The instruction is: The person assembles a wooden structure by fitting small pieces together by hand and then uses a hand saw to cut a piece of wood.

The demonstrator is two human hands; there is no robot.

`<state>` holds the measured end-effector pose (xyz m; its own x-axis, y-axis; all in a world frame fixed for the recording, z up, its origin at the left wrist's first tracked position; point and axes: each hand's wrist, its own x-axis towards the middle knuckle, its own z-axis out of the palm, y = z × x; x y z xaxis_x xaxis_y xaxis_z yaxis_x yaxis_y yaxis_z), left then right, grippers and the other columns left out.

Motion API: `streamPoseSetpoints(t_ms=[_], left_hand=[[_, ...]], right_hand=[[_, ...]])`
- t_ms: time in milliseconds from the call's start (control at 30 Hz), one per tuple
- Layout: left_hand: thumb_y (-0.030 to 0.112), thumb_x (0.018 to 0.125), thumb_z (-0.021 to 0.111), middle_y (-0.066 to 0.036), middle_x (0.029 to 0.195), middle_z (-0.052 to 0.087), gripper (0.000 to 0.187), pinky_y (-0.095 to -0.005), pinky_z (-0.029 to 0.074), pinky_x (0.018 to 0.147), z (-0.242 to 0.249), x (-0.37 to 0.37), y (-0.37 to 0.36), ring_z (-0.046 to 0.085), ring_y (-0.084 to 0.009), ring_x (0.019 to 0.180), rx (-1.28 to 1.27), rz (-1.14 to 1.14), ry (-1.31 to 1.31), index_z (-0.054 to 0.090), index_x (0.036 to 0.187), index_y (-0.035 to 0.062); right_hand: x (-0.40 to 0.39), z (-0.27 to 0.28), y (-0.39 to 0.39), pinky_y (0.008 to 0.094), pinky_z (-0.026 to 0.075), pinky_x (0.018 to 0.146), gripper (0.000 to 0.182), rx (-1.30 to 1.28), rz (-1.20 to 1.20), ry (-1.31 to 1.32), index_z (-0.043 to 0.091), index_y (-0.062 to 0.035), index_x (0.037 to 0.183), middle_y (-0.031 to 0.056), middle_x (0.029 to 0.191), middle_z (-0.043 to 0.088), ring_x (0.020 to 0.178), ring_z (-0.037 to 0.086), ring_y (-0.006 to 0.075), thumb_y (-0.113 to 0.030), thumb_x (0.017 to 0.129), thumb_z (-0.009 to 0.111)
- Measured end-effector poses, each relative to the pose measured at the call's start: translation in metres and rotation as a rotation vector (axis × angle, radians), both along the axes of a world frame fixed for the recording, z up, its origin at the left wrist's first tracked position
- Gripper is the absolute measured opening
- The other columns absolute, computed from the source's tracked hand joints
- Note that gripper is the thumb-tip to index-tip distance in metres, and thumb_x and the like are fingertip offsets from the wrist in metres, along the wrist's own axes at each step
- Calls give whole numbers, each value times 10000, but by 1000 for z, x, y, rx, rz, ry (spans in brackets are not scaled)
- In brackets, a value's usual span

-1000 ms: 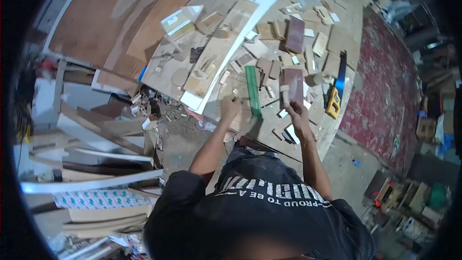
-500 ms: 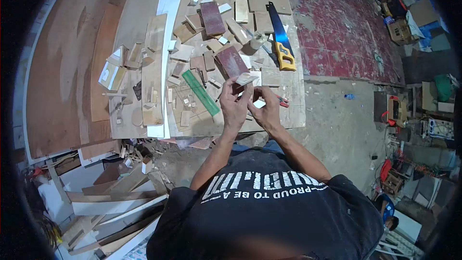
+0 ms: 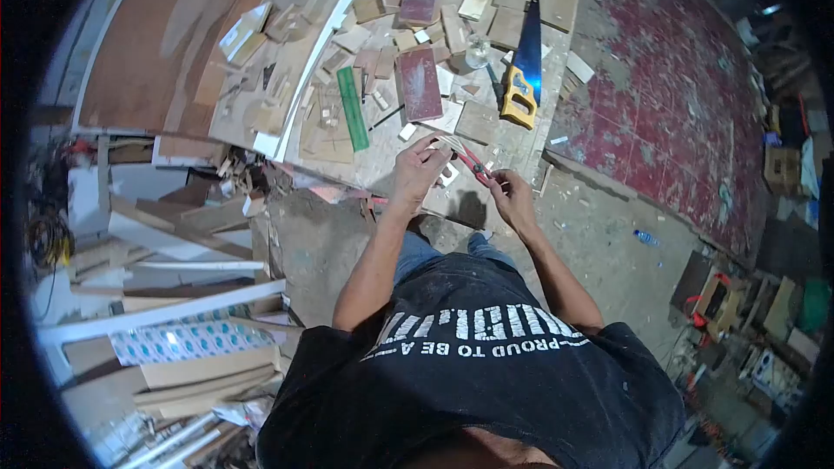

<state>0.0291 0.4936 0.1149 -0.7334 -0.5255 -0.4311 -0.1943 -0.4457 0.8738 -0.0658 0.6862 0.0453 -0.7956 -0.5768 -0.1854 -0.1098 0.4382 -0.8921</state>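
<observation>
Red-handled cutter (image 3: 473, 165) sits mid-frame, gripped in your right hand (image 3: 512, 195); left hand (image 3: 417, 169) pinches a thin pale offcut (image 3: 447, 146). Blade could slip toward those fingers.

We see dim, bluish light, brightest on the workbench (image 3: 486, 135) toward twelve o'clock. Heavy fisheye bending curves every edge, black corners frame the view, and detail smears from three to nine o'clock.
</observation>
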Motion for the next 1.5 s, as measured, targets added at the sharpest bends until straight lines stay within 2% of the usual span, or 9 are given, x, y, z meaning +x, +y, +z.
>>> streamPoseSetpoints(t_ms=[233, 300, 433, 700, 833, 1067, 1267, 1333, 1500], left_hand=[[197, 878, 734, -54, 861, 717, 538, -210, 450, 514, 12, 17, -5, 565, -42, 593, -133, -120, -94, 541, 1339, -1], [213, 873, 742, 1, 846, 696, 541, -184, 377, 509, 14, 19, -10, 590, -35, 642, -104, -176, -71, 549, 1354, 58], [178, 866, 745, 24, 817, 670, 536, -187, 371, 510, 11, 14, -16, 569, -20, 661, -145, -224, -103, 555, 1351, 56], [130, 808, 786, -54, 828, 709, 466, -236, 477, 623, -55, -3, 3, 642, -93, 747, -367, -330, -249, 629, 1236, 30], [169, 765, 816, -55, 748, 701, 447, -254, 476, 623, -80, -21, 43, 645, -112, 730, -312, -436, -407, 657, 1172, 76], [331, 704, 818, -118, 869, 710, 485, -311, 518, 732, -132, -82, 83, 673, -191, 800, -525, -516, -372, 688, 1076, 49], [305, 689, 767, -141, 948, 721, 487, -342, 536, 793, -180, -140, 85, 696, -256, 873, -680, -602, -276, 698, 1093, 41], [360, 696, 757, -163, 1045, 703, 537, -373, 525, 866, -156, -148, 82, 673, -312, 977, -695, -745, -370, 696, 1137, 60], [360, 767, 735, -175, 1196, 642, 497, -437, 469, 952, -141, -150, 78, 585, -352, 1117, -1049, -830, -389, 682, 1182, 92]], right_hand=[[-12, -64, -1, 404, 530, 728, 321, 157, 281, 138, 643, 1, 1113, 210, 1030, 638, 795, 660, 320, -198, 862, 657], [-6, -76, -5, 441, 523, 784, 372, 241, 244, 477, 614, -35, 1180, 228, 1116, 589, 927, 632, 371, -188, 844, 654], [-11, -79, -15, 557, 440, 925, 457, 409, 196, 241, 545, -102, 1257, 215, 1309, 469, 1186, 488, 411, -196, 827, 670], [-138, -79, -56, 519, 427, 936, 624, 304, 144, 718, 401, 18, 1344, 225, 1268, 504, 1160, 511, 397, -79, 773, 634], [-157, -86, -73, 525, 448, 898, 698, 446, 246, 649, 354, 14, 1385, 248, 1198, 545, 1084, 554, 409, -31, 740, 617], [-176, -34, -36, 493, 498, 797, 613, 61, -13, 475, 386, -2, 1367, 282, 1000, 629, 927, 620, 440, -135, 824, 637], [-170, 7, 62, 336, 494, 713, 442, -269, -430, 512, 569, 24, 1263, 156, 940, 661, 819, 635, 220, -309, 972, 572], [-145, 13, 100, 290, 458, 678, 462, -503, -549, 81, 569, 33, 1286, 62, 918, 632, 793, 564, 129, -332, 1009, 509], [-57, 15, 158, 230, 409, 698, 494, -438, -603, -220, 494, 16, 1373, 4, 865, 564, 781, 503, 89, -329, 1019, 489]])
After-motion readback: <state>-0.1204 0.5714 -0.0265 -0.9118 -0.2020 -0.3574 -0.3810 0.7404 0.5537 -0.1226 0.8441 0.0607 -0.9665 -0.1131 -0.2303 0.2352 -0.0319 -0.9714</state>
